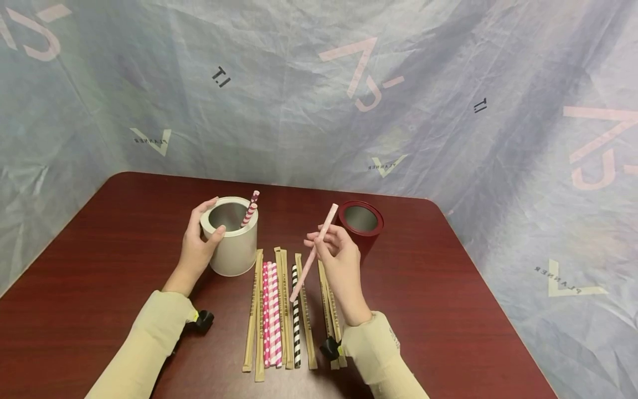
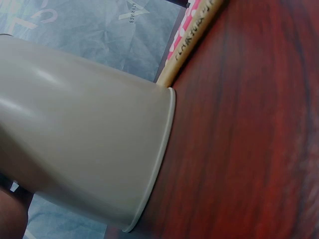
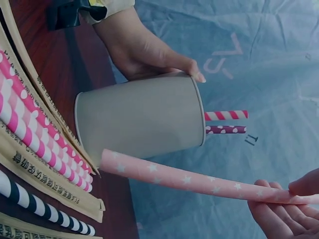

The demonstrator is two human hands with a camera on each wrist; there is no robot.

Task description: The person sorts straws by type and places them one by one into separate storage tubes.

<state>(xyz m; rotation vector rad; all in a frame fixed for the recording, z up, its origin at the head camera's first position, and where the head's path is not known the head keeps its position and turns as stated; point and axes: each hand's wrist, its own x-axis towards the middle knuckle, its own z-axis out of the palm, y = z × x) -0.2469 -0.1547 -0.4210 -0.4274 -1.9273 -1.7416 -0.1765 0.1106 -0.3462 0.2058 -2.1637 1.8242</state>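
My left hand [image 1: 195, 244] grips the cream can [image 1: 233, 256] by its rim, thumb on the near side. The can stands upright, and two patterned paper straws [image 1: 251, 209] lean out of its right side: one striped, one dark with light spots. In front of the red can [image 1: 365, 242], my right hand [image 1: 343, 263] pinches a pink paper straw [image 3: 187, 180] with pale stars, held tilted above the table. Its lower end overlaps the black-and-white striped straw [image 1: 297, 338] in the head view.
Several straws in brown paper wrappers [image 1: 260, 338] lie lengthwise on the dark red table [image 1: 423, 310]. Among them are pink dotted and striped straws [image 1: 271, 316]. Some wrapped straws [image 1: 326, 302] lie partly under my right wrist. A printed grey sheet [image 1: 279, 122] hangs behind the table.
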